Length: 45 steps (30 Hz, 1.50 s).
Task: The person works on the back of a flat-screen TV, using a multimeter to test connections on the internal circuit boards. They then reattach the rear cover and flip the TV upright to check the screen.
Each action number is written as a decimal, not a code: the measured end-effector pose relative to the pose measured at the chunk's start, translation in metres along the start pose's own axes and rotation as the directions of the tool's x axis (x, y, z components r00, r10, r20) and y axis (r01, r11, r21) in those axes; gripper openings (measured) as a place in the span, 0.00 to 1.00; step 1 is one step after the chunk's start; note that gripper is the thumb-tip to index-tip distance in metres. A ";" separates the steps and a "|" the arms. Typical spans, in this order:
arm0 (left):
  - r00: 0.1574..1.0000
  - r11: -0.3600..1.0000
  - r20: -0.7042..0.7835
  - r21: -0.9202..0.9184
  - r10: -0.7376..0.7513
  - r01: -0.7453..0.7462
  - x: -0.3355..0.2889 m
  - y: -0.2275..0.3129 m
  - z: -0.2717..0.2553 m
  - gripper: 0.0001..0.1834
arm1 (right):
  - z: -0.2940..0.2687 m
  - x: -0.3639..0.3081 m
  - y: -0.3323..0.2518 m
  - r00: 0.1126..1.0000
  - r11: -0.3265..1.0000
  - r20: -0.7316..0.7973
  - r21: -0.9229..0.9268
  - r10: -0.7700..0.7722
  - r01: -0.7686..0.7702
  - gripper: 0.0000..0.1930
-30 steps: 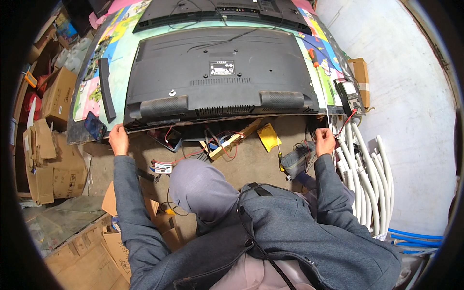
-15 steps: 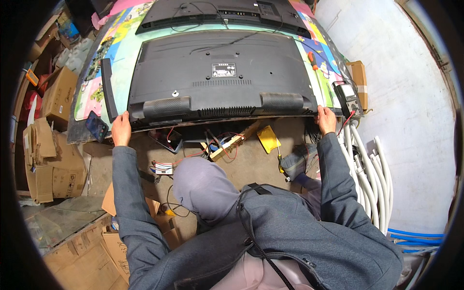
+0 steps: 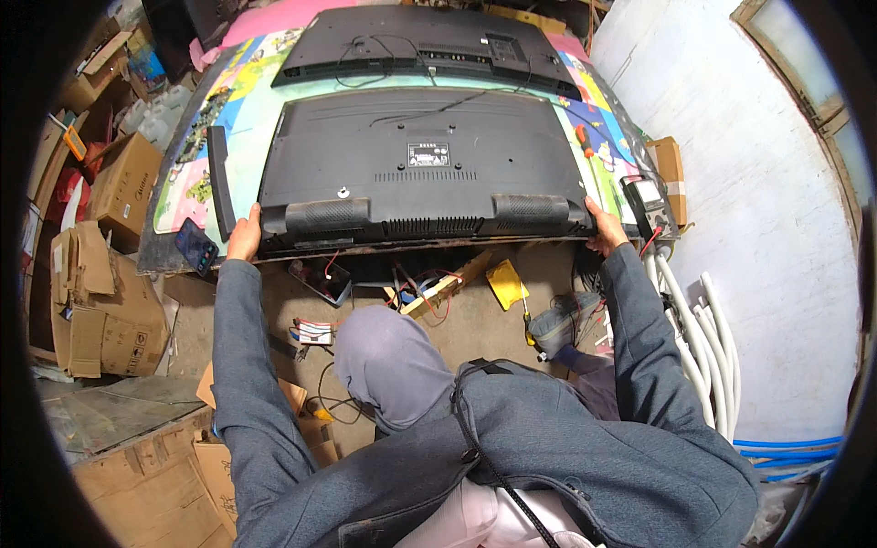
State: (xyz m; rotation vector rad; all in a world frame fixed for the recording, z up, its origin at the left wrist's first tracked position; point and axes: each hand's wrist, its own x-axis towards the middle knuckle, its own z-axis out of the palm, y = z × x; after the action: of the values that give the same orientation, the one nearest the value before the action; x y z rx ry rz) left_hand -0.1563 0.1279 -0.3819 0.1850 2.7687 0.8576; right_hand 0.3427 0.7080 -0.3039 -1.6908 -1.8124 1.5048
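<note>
A black flat-screen television (image 3: pixel 352 151) lies face down on a table covered with a colourful cartoon-print cloth (image 3: pixel 203 151), its back panel up. My left hand (image 3: pixel 244 236) holds its near left corner, thumb along the edge. At the near right corner, my right hand (image 3: pixel 607 230) grips the same television, fingers partly hidden beneath the edge. Close to my left hand are a dark phone (image 3: pixel 196 245) and a long black strip (image 3: pixel 220 183). Beside the right corner lie a red-handled screwdriver (image 3: pixel 585 142) and a multimeter (image 3: pixel 647 203).
Behind it lies a second black television (image 3: pixel 393 46) with loose cables. Below the table edge are a yellow object (image 3: pixel 506 285), wires and a small white box (image 3: pixel 314 332) on the floor. White pipes (image 3: pixel 699 347) lean at the right; cardboard boxes (image 3: pixel 114 310) stand at left.
The view has shifted, so the table and televisions sit slightly lower. Both hands stay at the television's near corners, and my right thumb now lies further over its edge.
</note>
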 end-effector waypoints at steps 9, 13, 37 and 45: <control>0.977 0.899 0.195 -0.407 -0.087 0.162 -0.036 0.022 -0.009 0.46 | -0.025 -0.004 0.005 0.954 0.964 0.262 0.254 -0.144 0.076 0.34; 0.953 0.872 0.276 -0.428 -0.126 0.239 -0.060 0.038 -0.019 0.44 | -0.025 -0.022 -0.010 0.978 0.944 0.100 0.296 -0.180 0.144 0.19; 0.949 0.425 0.294 -0.878 0.116 0.220 -0.158 0.117 0.005 0.24 | -0.201 -0.130 -0.276 0.602 0.582 -0.050 0.203 -0.797 0.788 0.18; 0.920 0.449 0.352 -0.859 0.172 0.245 -0.179 0.145 0.018 0.23 | -0.235 -0.165 -0.251 0.588 0.582 -0.165 0.086 -0.792 0.809 0.19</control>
State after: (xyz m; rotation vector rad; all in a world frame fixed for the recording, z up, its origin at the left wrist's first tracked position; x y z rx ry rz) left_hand 0.0283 0.2227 -0.2796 0.0729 1.5925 1.8968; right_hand 0.4186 0.7365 0.0690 -0.6347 -1.9228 1.0511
